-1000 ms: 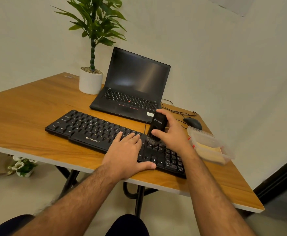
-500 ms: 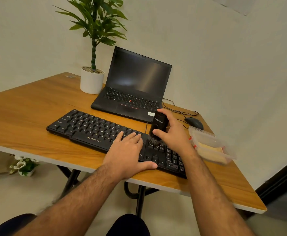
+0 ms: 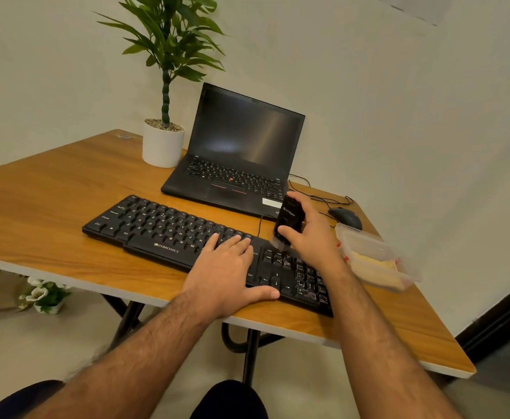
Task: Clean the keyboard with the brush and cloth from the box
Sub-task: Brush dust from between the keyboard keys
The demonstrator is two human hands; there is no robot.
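I see right hand [image 3: 311, 234] fingers curled round the brush [image 3: 288, 220], bristles on the keyboard [image 3: 163, 228] at frame centre; left hand [image 3: 226, 267] fingers flat, pressed together on its keys.

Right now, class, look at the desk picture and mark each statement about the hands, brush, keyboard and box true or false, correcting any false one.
1. The right hand grips the black brush. True.
2. The left hand is lifted clear of the keyboard. False: it rests flat on the keyboard.
3. The brush bristles point down at the keyboard's right part. True.
4. The clear box sits left of the keyboard. False: it sits to the right.
5. The laptop lid is closed. False: it is open, with a dark screen.
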